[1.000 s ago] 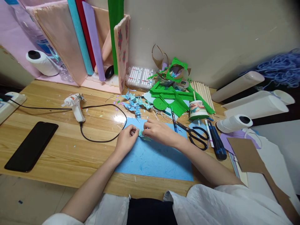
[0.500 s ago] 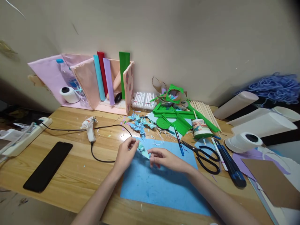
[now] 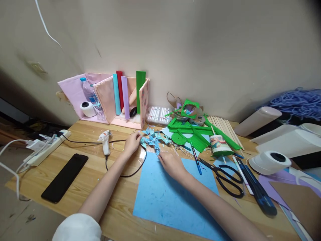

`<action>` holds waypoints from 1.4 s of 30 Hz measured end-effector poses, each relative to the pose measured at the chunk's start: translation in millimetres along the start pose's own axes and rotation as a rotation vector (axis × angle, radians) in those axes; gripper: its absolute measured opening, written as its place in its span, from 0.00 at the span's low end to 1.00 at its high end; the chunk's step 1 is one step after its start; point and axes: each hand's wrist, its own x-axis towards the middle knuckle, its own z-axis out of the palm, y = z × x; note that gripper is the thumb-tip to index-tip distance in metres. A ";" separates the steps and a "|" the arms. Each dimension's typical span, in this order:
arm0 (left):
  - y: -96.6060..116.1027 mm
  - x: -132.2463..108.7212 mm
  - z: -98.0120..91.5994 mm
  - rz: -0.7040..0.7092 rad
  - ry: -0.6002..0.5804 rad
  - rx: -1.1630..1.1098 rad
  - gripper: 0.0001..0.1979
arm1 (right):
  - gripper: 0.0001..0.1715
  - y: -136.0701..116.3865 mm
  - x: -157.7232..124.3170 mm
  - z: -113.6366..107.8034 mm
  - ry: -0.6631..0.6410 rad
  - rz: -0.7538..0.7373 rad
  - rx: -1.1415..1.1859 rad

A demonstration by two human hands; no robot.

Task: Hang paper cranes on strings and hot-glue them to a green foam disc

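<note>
Small crumpled blue paper pieces lie in a cluster behind the blue sheet. My left hand reaches to the cluster's left side, its fingers pinched on a teal folded paper piece. At the cluster's near end, my right hand is closed at the tip of a blue folded paper piece; its fingertips are partly hidden. The right forearm crosses above the sheet.
Left are a glue gun with its cord, a phone and a power strip. To the right lie scissors, a pen, a cutter and a thread spool. Green scraps lie behind.
Both hands have moved from above the blue sheet, farther back to the paper cluster. The teal piece went along with my left hand. The whole view has shifted slightly.
</note>
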 end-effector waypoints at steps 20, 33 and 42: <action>33.0 -14.9 0.8 0.206 0.101 0.159 0.11 | 0.12 48.2 2.1 -16.3 0.371 0.055 0.240; 45.4 4.9 22.5 0.301 -0.068 0.214 0.06 | 0.10 78.5 40.9 -9.7 0.346 -0.024 0.335; 59.1 3.0 22.0 0.306 -0.033 0.153 0.10 | 0.08 82.6 8.1 -24.1 0.613 -0.080 0.668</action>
